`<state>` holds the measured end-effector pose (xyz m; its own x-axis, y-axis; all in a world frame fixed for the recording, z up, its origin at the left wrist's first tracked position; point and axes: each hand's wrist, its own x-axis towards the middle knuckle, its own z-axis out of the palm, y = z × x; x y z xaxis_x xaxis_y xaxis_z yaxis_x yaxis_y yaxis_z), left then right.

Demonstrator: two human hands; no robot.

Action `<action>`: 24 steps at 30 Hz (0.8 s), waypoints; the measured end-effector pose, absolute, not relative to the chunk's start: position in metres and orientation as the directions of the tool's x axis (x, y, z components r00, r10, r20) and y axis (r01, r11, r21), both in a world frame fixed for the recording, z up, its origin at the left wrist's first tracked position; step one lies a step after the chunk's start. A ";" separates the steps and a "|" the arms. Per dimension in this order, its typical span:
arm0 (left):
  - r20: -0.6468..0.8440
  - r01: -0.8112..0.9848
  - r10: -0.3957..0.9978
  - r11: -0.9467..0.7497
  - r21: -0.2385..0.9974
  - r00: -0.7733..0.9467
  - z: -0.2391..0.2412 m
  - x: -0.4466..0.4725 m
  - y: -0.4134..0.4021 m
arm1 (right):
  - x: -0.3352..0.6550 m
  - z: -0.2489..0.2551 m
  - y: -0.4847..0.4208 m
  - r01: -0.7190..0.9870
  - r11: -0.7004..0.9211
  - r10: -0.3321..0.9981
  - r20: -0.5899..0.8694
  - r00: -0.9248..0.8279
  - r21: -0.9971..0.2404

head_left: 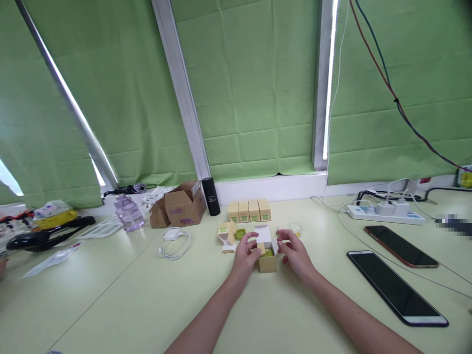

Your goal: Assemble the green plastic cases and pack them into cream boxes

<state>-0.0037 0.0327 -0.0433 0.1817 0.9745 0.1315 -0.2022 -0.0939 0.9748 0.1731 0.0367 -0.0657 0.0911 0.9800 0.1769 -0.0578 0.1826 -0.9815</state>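
A small kraft cardboard box (pixel 268 266) stands upright on the table with its white-lined lid raised at the back. Inside it I can make out a yellow-green item (pixel 268 253), partly hidden. At the box's left side, my left hand (pixel 245 253) pinches a brown flap (pixel 261 248) between thumb and fingers. My right hand (pixel 296 251) is beside the right flap, fingers bent and apart, holding nothing I can see. Just behind my left hand lie a green round container (pixel 240 234) and another opened kraft box (pixel 226 233). A clear little dish (pixel 295 228) sits behind my right hand.
Several closed kraft boxes (pixel 250 211) stand in a row farther back. To their left are a black cylinder (pixel 210 196), a cardboard carton (pixel 184 206) and a white charger cable (pixel 176 244). Two phones (pixel 398 287) and a power strip (pixel 385 215) lie at right.
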 end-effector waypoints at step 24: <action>0.172 -0.121 0.968 -0.152 0.981 0.182 -0.045 -0.003 0.035 | 0.167 -0.068 0.032 0.066 0.150 0.989 0.149 -0.016 -0.986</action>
